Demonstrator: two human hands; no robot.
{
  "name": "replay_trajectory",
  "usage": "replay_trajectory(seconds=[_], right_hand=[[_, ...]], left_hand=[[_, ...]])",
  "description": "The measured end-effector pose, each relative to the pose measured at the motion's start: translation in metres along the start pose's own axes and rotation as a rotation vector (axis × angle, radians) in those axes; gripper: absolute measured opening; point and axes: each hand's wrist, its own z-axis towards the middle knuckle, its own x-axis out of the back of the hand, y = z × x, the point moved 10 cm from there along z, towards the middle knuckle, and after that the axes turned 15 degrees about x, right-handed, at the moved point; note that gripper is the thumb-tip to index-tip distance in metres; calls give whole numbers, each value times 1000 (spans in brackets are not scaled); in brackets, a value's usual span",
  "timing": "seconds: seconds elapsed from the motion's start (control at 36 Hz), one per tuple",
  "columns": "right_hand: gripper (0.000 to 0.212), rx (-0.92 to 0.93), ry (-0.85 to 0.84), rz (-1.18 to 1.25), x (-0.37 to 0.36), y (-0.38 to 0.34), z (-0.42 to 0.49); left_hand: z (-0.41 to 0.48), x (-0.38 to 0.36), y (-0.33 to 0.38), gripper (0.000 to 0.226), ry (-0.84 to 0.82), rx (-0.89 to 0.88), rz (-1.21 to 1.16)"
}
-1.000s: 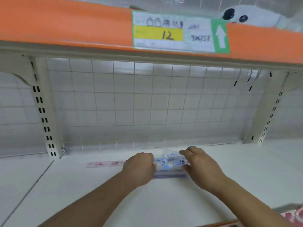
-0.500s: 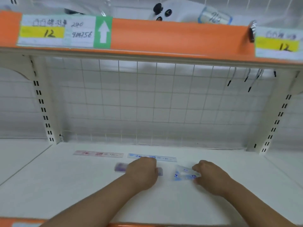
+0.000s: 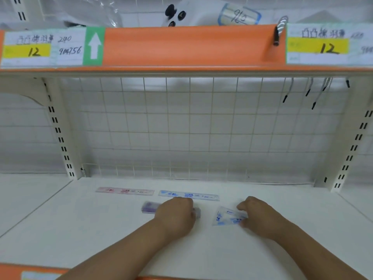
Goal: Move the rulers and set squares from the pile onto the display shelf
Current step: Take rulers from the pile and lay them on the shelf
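The single bundle of a second ago is now split and spread out. Our left hand (image 3: 174, 214) curls over the middle of the purple ruler (image 3: 148, 207), holding it flat on the display shelf (image 3: 96, 229). Our right hand (image 3: 260, 217) pinches the right edge of the blue set square (image 3: 227, 217), which lies on the shelf near it. The blue ruler (image 3: 188, 195) now rests behind our hands, end to end with the pink ruler (image 3: 125, 191). We judge that these pieces are placed and only need releasing
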Motion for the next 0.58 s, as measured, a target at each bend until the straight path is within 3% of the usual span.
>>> replay_trajectory(seconds=[0.28,0.58], right_hand=[[38,22,33,8,7,-13,1],[37,228,159,0,33,-114,29]], left_hand=[[3,-2,-6,26,7,3,-1],[-9,11,-53,26,52,57,-21]])
